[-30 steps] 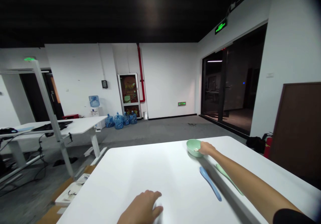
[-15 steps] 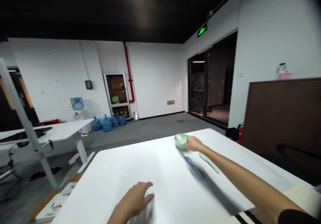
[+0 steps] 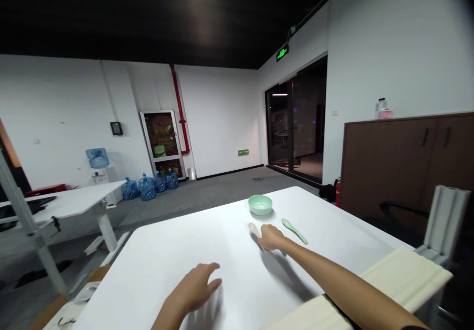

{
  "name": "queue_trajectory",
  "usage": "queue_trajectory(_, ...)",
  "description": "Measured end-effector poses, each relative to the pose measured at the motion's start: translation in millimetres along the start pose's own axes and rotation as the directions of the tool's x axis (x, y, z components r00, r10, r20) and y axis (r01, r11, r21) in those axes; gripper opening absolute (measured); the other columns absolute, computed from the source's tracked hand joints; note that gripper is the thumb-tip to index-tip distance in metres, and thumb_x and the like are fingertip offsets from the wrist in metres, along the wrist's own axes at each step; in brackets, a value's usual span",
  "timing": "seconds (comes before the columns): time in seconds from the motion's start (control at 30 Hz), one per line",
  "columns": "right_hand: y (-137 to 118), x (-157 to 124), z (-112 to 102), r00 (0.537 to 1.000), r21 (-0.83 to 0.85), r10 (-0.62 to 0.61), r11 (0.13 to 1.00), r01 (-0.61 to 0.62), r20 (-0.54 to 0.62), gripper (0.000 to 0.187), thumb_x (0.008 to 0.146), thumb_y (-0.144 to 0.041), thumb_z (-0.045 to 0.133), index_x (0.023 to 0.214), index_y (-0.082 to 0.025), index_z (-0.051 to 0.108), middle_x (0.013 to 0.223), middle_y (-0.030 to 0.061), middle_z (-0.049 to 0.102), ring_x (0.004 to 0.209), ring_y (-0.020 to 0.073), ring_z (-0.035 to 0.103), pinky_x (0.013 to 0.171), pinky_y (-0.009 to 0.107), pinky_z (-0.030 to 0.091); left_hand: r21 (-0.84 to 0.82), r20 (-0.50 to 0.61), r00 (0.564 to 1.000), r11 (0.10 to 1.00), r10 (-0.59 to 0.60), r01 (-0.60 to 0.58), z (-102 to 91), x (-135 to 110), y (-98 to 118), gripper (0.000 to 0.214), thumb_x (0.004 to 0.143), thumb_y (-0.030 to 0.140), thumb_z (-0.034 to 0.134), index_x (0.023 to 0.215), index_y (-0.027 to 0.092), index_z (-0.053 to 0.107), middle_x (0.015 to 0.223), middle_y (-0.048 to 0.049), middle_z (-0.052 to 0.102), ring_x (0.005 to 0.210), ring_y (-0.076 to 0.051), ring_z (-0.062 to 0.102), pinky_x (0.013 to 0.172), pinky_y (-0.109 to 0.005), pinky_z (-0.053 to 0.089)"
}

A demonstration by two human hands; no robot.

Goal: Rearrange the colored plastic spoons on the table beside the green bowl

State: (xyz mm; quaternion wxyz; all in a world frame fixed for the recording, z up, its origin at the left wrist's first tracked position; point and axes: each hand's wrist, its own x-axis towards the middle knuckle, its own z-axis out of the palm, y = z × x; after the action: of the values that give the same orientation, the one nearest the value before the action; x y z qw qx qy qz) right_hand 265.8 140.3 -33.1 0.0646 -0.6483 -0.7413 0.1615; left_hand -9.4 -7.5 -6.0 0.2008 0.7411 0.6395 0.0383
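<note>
My right hand [image 3: 271, 237] is closed around the handle of a cream spoon [image 3: 254, 229], whose bowl end sticks out to the left just above the white table [image 3: 166, 251]. Beneath and behind that hand, a blue spoon [image 3: 283, 254] is mostly hidden, with only a small piece showing. A light green spoon [image 3: 295, 231] lies to the right of the hand. Farther back, a green bowl [image 3: 260, 205] stands upright on the tabletop. My left hand [image 3: 196, 285] hovers over the near part of the table, fingers apart and holding nothing.
A cream cloth [image 3: 400, 275] covers the table's near right edge, beside a metal upright [image 3: 446, 221]. A brown cabinet [image 3: 388, 167] stands to the right. Another white table [image 3: 81, 197] is at left, and blue water bottles [image 3: 147, 188] sit on the floor behind.
My right hand has drawn the cream spoon out of the green bowl and back toward me. The view has swung slightly right. My left hand stays open.
</note>
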Motion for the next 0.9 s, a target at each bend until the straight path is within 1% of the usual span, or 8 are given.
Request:
queue_trajectory(0.07, 2, 0, 9, 1.000, -0.016, -0.008, 1.000, 0.008, -0.006, 0.017, 0.068, -0.020, 0.063, 0.080, -0.011, 0.071, 0.081, 0.0124, 0.072, 0.076, 0.0233, 0.069, 0.057, 0.025, 0.043, -0.002, 0.002, 1.000, 1.000, -0.007, 0.007, -0.6, -1, 1, 0.055, 0.086, 0.057, 0.042, 0.134, 0.030, 0.050, 0.134, -0.0081, 0.056, 0.119, -0.026, 0.054, 0.101, -0.041, 0.040)
queue_trajectory(0.13, 4, 1, 15, 1.000, -0.037, -0.018, 0.999, 0.018, 0.004, 0.014, 0.068, -0.020, 0.064, 0.078, -0.012, 0.070, 0.081, 0.0123, 0.072, 0.077, 0.0236, 0.068, 0.058, 0.026, 0.043, -0.001, 0.002, 1.000, 1.000, -0.011, 0.011, -0.7, -1, 2, 0.057, 0.086, 0.058, 0.043, 0.134, 0.030, 0.050, 0.134, -0.0077, 0.056, 0.120, -0.028, 0.053, 0.101, -0.041, 0.040)
queue_trajectory(0.27, 8, 5, 21, 0.999, -0.065, -0.034, 0.997, 0.036, 0.027, 0.012, 0.070, -0.021, 0.063, 0.076, -0.012, 0.069, 0.081, 0.0120, 0.071, 0.080, 0.0239, 0.068, 0.059, 0.026, 0.043, 0.000, 0.000, 1.000, 1.000, -0.011, 0.011, 0.3, 1, 2, 0.056, 0.086, 0.057, 0.042, 0.135, 0.030, 0.050, 0.134, -0.0077, 0.056, 0.121, -0.027, 0.053, 0.102, -0.041, 0.039)
queue_trajectory(0.37, 11, 8, 23, 0.999, -0.077, -0.030, 0.997, 0.031, 0.022, 0.016, 0.072, -0.023, 0.063, 0.081, -0.012, 0.069, 0.089, 0.0133, 0.071, 0.083, 0.0245, 0.068, 0.060, 0.026, 0.044, -0.003, 0.006, 1.000, 1.000, -0.014, 0.014, 0.4, 1, 3, 0.056, 0.086, 0.057, 0.043, 0.135, 0.031, 0.049, 0.134, -0.0075, 0.056, 0.121, -0.027, 0.053, 0.102, -0.041, 0.039)
queue_trajectory(0.53, 13, 9, 23, 0.999, -0.076, -0.030, 0.997, 0.028, -0.033, 0.024, 0.074, -0.025, 0.061, 0.093, -0.012, 0.067, 0.104, 0.0154, 0.068, 0.090, 0.0254, 0.067, 0.062, 0.027, 0.043, 0.006, 0.002, 1.000, 1.000, -0.020, 0.020, -0.8, 1, 6, 0.054, 0.087, 0.056, 0.042, 0.134, 0.030, 0.051, 0.134, -0.0080, 0.056, 0.121, -0.026, 0.053, 0.102, -0.041, 0.039)
queue_trajectory(0.67, 16, 9, 19, 0.999, -0.064, -0.011, 0.998, 0.008, -0.038, 0.025, 0.076, -0.026, 0.061, 0.095, -0.012, 0.066, 0.103, 0.0156, 0.069, 0.090, 0.0253, 0.067, 0.063, 0.027, 0.042, 0.003, 0.012, 1.000, 1.000, -0.015, 0.015, 1.2, 3, 2, 0.054, 0.087, 0.056, 0.042, 0.135, 0.031, 0.050, 0.135, -0.0085, 0.056, 0.122, -0.025, 0.052, 0.103, -0.041, 0.038)
queue_trajectory(0.77, 19, 8, 16, 0.999, -0.059, 0.002, 0.998, -0.004, -0.037, 0.025, 0.074, -0.023, 0.061, 0.096, -0.012, 0.065, 0.097, 0.0137, 0.071, 0.087, 0.0249, 0.068, 0.061, 0.027, 0.042, 0.004, 0.011, 1.000, 1.000, -0.007, 0.007, 3.4, 5, -1, 0.055, 0.087, 0.057, 0.042, 0.135, 0.031, 0.049, 0.135, -0.0083, 0.056, 0.122, -0.025, 0.052, 0.103, -0.041, 0.038)
queue_trajectory(0.9, 24, 11, 15, 1.000, -0.054, 0.026, 0.998, -0.026, -0.006, 0.025, 0.071, -0.019, 0.062, 0.096, -0.014, 0.065, 0.093, 0.0117, 0.072, 0.084, 0.0245, 0.068, 0.061, 0.027, 0.042, 0.004, 0.005, 1.000, 1.000, -0.008, 0.008, 4.0, 6, -2, 0.055, 0.087, 0.057, 0.042, 0.135, 0.031, 0.050, 0.134, -0.0085, 0.056, 0.122, -0.026, 0.052, 0.103, -0.041, 0.038)
